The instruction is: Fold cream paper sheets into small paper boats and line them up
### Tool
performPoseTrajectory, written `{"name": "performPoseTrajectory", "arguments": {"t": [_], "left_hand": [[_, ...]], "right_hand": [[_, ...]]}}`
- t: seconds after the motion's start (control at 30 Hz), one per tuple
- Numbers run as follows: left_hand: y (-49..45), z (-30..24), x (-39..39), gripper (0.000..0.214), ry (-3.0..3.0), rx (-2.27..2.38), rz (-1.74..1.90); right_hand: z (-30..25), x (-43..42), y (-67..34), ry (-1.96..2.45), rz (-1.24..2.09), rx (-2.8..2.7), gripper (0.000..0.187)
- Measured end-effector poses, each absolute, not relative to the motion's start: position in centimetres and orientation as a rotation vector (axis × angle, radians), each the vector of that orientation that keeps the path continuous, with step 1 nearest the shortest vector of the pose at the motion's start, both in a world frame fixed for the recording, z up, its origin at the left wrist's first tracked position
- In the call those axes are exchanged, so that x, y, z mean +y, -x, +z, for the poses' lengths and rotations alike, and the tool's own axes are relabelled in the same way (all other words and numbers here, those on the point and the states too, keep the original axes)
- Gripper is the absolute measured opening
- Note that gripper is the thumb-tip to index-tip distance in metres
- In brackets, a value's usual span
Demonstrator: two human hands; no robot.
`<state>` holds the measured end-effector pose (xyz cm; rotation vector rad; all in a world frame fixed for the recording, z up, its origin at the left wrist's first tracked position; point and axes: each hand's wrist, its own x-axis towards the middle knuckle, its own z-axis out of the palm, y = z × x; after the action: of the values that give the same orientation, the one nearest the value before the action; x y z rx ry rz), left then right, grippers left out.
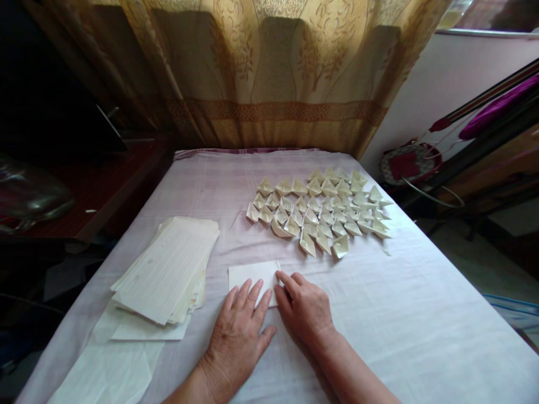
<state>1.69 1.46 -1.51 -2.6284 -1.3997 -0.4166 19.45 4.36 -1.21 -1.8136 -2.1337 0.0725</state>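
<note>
A folded white sheet of paper lies on the white cloth-covered table just in front of me. My left hand rests flat on its near edge with the fingers stretched out and together. My right hand lies beside it, fingertips pressing on the paper's right edge, fingers slightly bent. Neither hand lifts anything off the table.
A thick stack of lined paper sheets sits at the left, with loose sheets under it. Several rows of small folded paper boats cover the far middle. A patterned curtain hangs behind; dark furniture stands at both sides.
</note>
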Motion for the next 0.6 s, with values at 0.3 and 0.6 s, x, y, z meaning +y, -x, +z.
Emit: {"name": "performPoseTrajectory", "arguments": {"t": [0.3,0.6], "left_hand": [[-1.94,-1.33,1.47,0.049,2.589,-1.384,-0.464],[-1.94,-1.13,1.57,0.05,2.623,-1.402,-0.435]], "right_hand": [[-1.35,4.32,-19.47,1.774,0.054,-2.113,0.027],[-1.47,4.36,-19.54,1.777,0.048,-2.119,0.027]]}}
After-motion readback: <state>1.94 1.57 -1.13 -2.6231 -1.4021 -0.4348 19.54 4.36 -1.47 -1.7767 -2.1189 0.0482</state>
